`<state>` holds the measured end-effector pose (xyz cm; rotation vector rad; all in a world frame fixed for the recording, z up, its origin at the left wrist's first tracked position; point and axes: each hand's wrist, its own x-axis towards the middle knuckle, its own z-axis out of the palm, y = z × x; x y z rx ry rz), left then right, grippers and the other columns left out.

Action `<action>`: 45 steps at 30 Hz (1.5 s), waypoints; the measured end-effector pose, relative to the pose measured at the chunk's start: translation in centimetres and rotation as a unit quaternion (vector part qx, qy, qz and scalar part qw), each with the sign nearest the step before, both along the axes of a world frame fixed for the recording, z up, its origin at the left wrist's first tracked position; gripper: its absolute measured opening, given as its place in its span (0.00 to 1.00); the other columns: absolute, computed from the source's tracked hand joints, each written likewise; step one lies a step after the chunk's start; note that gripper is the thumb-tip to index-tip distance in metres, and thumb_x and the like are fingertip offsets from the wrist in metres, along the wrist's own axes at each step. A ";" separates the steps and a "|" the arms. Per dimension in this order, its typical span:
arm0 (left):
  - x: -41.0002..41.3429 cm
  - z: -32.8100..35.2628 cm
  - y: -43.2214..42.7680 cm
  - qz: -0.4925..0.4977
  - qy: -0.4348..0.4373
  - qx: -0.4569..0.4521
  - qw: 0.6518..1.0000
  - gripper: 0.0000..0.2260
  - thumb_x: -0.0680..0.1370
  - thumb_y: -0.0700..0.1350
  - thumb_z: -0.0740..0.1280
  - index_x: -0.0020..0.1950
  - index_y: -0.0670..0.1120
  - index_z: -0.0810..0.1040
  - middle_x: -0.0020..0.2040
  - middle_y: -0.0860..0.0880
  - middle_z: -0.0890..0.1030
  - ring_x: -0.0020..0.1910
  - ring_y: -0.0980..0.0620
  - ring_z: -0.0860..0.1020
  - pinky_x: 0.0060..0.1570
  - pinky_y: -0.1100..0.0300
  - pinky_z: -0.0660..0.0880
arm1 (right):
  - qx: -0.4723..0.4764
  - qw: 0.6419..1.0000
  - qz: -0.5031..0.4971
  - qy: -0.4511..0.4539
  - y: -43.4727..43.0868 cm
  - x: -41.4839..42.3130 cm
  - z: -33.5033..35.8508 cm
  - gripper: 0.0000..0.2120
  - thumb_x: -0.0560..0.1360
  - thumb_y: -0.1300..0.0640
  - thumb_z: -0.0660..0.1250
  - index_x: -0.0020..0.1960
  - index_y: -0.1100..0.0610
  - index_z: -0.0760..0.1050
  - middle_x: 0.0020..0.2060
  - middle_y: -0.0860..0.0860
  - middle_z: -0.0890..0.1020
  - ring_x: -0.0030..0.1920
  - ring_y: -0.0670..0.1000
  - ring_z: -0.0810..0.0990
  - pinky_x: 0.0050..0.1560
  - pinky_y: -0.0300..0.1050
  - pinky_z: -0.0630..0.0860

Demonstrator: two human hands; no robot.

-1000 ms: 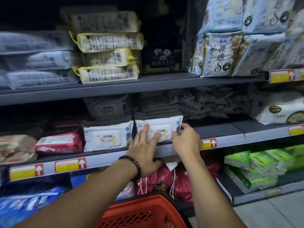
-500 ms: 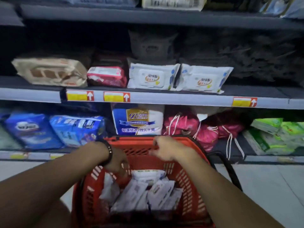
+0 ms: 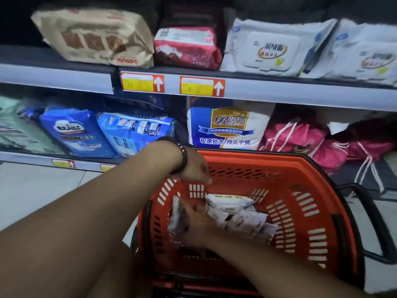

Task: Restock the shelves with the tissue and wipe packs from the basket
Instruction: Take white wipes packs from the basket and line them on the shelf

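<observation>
A brown pack [image 3: 94,37] lies at the left end of the upper shelf [image 3: 300,97] with a red pack [image 3: 187,48] touching its right side, two yellow price tags [image 3: 142,83] on the front edge, and blue packs [image 3: 75,132], a white-and-blue pack [image 3: 229,125] and pink drawstring bags [image 3: 294,136] along the lower shelf [image 3: 25,157].

Both hands have come off the white wipe pack [image 3: 365,54] on the shelf and dropped to the red basket [image 3: 279,160]. Half a second back the right hand [image 3: 194,224] was up at the far rim. Now it's down inside, among the packs [image 3: 232,204], too blurry to call a grip. The left hand [image 3: 194,168] has shifted up by the far wall.
</observation>
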<state>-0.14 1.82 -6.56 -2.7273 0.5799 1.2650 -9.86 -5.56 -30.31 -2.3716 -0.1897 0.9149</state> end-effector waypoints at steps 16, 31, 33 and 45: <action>1.5 -2.0 -0.7 -0.012 0.010 -0.014 1.000 0.25 0.83 0.65 0.59 0.74 0.52 0.76 0.68 0.44 0.81 0.67 0.45 0.79 0.65 0.54 0.74 | 0.025 0.994 -0.106 0.030 1.5 2.0 -0.6 0.18 0.79 0.61 0.65 0.68 0.56 0.69 0.61 0.60 0.82 0.62 0.62 0.82 0.55 0.51 0.79; -1.4 -1.2 4.9 0.232 0.168 -0.191 0.939 0.18 0.77 0.60 0.74 0.63 0.55 0.80 0.57 0.57 0.86 0.57 0.53 0.84 0.64 0.47 0.80 | 0.453 0.879 -0.140 0.058 -12.0 8.3 14.6 0.15 0.68 0.68 0.67 0.52 0.55 0.76 0.38 0.47 0.84 0.39 0.46 0.82 0.40 0.39 0.77; -1.7 -1.3 4.8 0.235 0.177 -0.210 0.932 0.23 0.75 0.64 0.73 0.65 0.53 0.80 0.59 0.53 0.87 0.59 0.50 0.85 0.68 0.44 0.77 | 0.459 0.873 -0.152 0.063 -12.6 8.1 14.7 0.16 0.69 0.69 0.67 0.54 0.55 0.77 0.41 0.48 0.86 0.41 0.49 0.83 0.42 0.40 0.79; 0.7 -0.3 4.7 0.056 -0.025 0.092 0.994 0.39 0.70 0.74 0.70 0.73 0.52 0.76 0.73 0.50 0.76 0.70 0.45 0.74 0.70 0.49 0.72 | 0.086 0.934 -0.321 0.131 -10.3 6.7 5.3 0.10 0.83 0.53 0.63 0.56 0.59 0.77 0.39 0.55 0.80 0.28 0.52 0.74 0.31 0.40 0.65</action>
